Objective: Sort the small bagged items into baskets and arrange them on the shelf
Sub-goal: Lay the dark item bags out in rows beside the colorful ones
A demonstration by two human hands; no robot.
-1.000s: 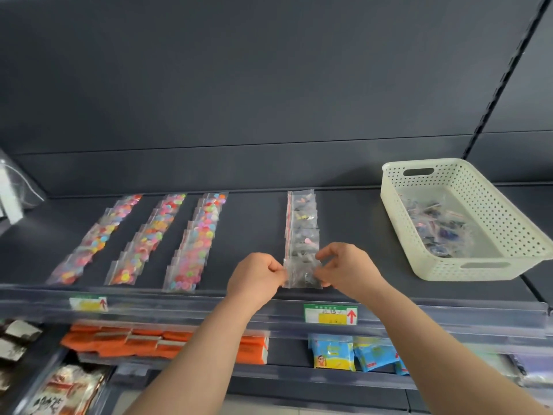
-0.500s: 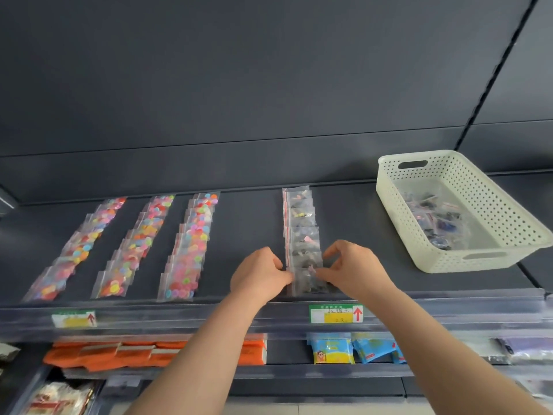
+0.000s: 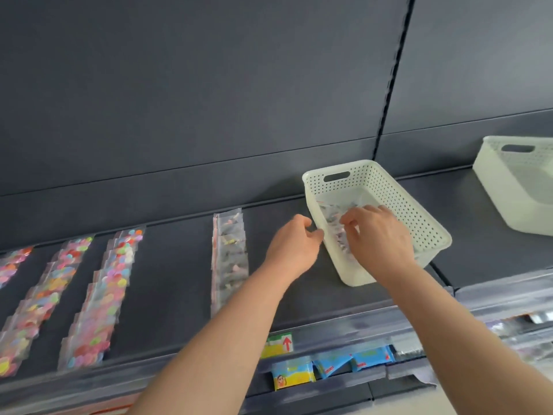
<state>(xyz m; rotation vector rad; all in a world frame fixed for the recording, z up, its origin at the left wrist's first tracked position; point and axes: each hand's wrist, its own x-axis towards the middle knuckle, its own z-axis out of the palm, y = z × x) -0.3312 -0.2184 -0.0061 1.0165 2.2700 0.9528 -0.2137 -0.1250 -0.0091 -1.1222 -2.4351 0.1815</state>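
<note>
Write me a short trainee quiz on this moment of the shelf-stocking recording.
1. True or false: the right hand reaches inside the white basket.
2. How many rows of colourful-dot bags lie on the shelf to the left of the clear-bag row? A two, B three, C five.
3. Fill in: the second basket stands to the ____ of the white basket.
Key: 1 true; 2 B; 3 right.
</note>
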